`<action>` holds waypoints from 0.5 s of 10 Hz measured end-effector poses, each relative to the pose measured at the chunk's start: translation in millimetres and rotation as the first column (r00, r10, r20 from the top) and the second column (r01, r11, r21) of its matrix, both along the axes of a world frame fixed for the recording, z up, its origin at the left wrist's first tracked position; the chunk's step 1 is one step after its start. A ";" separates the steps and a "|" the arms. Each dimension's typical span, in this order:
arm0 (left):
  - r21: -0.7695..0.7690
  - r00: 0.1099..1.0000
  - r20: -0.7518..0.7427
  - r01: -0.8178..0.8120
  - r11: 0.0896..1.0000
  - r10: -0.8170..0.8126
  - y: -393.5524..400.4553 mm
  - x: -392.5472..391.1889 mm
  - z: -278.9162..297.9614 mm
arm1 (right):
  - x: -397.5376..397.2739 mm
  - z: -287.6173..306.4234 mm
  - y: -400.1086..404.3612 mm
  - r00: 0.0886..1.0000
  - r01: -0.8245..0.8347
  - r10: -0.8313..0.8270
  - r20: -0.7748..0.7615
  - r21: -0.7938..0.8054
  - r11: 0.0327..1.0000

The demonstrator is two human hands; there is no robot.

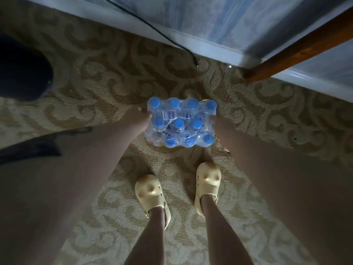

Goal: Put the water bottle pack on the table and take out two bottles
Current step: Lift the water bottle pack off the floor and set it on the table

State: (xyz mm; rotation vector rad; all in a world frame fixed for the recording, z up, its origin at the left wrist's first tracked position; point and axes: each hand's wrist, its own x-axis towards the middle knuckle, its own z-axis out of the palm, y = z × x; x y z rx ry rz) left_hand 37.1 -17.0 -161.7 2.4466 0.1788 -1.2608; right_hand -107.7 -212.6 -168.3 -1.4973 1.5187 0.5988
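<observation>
A shrink-wrapped water bottle pack (181,123) with several blue caps sits low over the patterned carpet (95,73), just ahead of my feet. My left hand (138,119) presses against the pack's left side and my right hand (222,129) against its right side. Both hands grip the plastic wrap, with the fingers partly hidden behind the pack. I cannot tell whether the pack rests on the carpet or is lifted slightly off it. No table top is in view.
A wooden leg (298,44) slants down at the upper right, in front of a white skirting board (210,46). A black cable (172,39) runs down to the carpet. A dark object (21,73) lies at the left. My feet wear cream clogs (150,196).
</observation>
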 end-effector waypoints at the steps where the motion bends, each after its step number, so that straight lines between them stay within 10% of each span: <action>1: 0.007 0.983 -0.117 -0.145 0.989 0.145 -12.0 4.7 -33.2 | 8.3 -24.8 -5.3 0.999 0.008 -0.008 -0.049 -0.008 1.000; 5: 0.026 0.943 -0.287 -0.166 0.986 0.167 0.1 2.1 -51.6 | -9.7 -41.8 -1.1 0.982 0.160 -0.166 0.092 0.062 0.985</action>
